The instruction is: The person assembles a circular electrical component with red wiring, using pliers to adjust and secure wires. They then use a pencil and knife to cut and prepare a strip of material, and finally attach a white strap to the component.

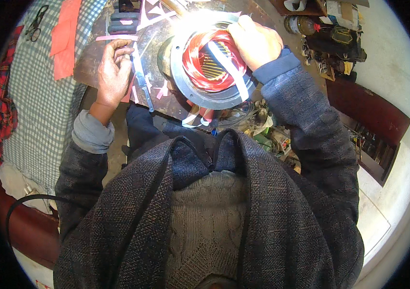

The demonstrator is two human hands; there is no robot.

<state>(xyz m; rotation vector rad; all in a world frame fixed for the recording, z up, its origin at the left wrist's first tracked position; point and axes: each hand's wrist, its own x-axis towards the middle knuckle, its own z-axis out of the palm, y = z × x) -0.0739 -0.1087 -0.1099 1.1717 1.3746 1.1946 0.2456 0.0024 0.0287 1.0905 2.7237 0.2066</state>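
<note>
A round grey motor stator [185, 89] rests on the work table, with a thick ring of red-copper windings [193, 65] inside its rim. Across the windings and over the rim lies a white strip [228, 65]. My right hand [258, 43] is closed at the stator's right upper edge, against the windings; its fingertips are partly lost in glare. My left hand [114, 70] is just left of a knife [142, 79] with a blue handle, its fingers loosely bent and apart. Above its fingertips lies a pink strip [117, 37]. I see nothing held in this hand.
Pink paper scraps [163, 90] lie around the stator. Dark blocks [124, 23] stand at the table's far left. Scissors [35, 30] and red sheets [65, 45] lie on a checked cloth [43, 120]. Cluttered shelves with a jar [299, 25] stand at right.
</note>
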